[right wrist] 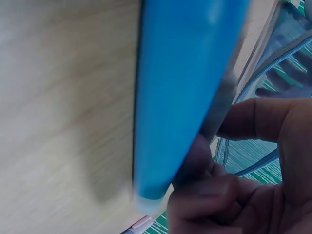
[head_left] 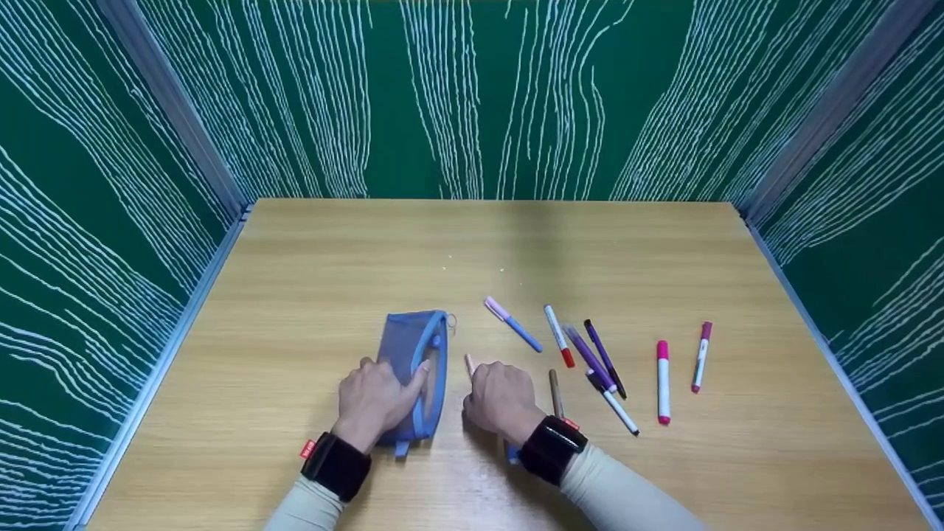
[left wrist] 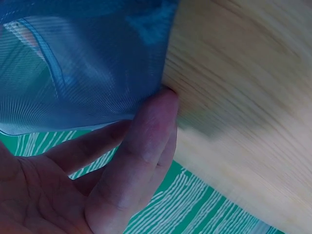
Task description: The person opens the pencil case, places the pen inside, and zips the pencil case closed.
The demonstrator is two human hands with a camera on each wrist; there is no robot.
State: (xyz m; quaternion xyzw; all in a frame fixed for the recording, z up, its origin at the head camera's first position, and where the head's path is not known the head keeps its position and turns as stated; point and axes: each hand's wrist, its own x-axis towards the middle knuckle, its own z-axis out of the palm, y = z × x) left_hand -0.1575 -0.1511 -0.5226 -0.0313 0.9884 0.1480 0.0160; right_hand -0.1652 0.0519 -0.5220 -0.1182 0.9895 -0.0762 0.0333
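Note:
A blue mesh pencil case with a blue zip edge lies on the table, left of centre. My left hand holds it; in the left wrist view the thumb lies on the edge of the mesh, with the other fingers behind. Just right of the case, my right hand grips a pen low over the table. Its blue barrel fills much of the right wrist view, and fingers curl beside it. A pale pinkish tip sticks out ahead of that hand. The hand hides the pen's middle.
Right of my right hand lie several pens and markers: a lilac-and-blue pen, a red-capped marker, a purple pen, a brown pen and a pink marker. Green patterned walls border the wooden table.

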